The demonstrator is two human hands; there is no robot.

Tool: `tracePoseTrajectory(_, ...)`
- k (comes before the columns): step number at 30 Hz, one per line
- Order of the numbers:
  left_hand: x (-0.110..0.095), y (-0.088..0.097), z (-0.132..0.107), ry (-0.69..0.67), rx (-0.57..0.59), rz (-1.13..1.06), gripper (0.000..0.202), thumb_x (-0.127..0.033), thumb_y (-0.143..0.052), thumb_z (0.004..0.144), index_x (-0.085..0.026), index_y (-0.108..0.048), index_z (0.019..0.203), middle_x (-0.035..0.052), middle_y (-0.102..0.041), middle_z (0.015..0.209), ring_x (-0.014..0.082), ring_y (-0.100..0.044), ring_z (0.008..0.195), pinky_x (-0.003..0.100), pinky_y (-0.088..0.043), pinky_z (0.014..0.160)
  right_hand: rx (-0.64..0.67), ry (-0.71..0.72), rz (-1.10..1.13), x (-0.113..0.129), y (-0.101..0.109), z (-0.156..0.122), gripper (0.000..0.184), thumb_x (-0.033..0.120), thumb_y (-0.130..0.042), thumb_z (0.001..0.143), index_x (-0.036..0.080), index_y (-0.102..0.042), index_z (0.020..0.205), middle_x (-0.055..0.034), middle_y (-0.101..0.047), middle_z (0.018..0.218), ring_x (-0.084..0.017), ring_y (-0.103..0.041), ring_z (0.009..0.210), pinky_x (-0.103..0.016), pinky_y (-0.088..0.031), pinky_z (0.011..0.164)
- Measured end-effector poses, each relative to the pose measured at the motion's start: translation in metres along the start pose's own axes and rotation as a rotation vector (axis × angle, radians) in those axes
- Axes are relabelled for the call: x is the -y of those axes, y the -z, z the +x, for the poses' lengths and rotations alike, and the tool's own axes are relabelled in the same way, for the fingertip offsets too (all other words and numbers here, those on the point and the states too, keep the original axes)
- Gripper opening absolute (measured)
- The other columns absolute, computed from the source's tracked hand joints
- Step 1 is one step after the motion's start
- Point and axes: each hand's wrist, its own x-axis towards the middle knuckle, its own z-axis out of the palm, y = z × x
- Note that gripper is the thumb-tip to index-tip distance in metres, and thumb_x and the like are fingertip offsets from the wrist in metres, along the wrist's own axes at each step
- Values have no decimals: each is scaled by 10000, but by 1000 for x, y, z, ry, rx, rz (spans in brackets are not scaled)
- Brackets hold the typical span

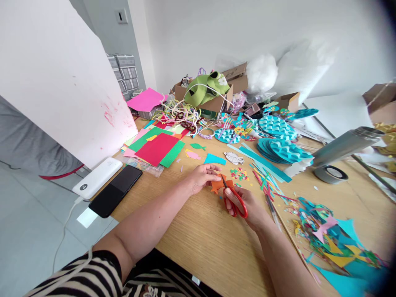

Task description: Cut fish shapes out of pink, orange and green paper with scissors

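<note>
My left hand [202, 178] pinches a small piece of orange paper [215, 185] above the wooden table. In my right hand [243, 203] is a pair of red-handled scissors [241, 210], its dark blades lying against the orange paper. The fingers of my right hand are wrapped through the handles. Just beyond my hands lie a green paper fish [198, 146], a pink paper fish [193, 154], a blue paper piece [215, 159] and a fish drawn on white paper [234, 158]. Tiny coloured paper bits [239, 174] are scattered beside the scissors.
Coloured sheets [157, 148] are stacked at left, near a black phone [116, 191] and a white power bank [97, 177]. Blue wavy discs [283, 152], a metal flask [346, 146] and a tape roll [330, 174] stand right. Paper scraps [334, 235] heap at front right.
</note>
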Motion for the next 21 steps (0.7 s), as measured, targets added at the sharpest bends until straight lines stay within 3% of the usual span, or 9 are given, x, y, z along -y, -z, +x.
tracePoseTrajectory(21, 1, -1, 1, -38, -27, -12, 375, -128, -786, 583, -138, -584, 899, 5, -627, 762, 101, -605, 638, 204, -420, 563, -18, -16, 8, -1, 1, 0, 505, 642, -682, 727, 170, -544, 613, 16, -555, 488, -85, -482, 383, -189, -287, 387)
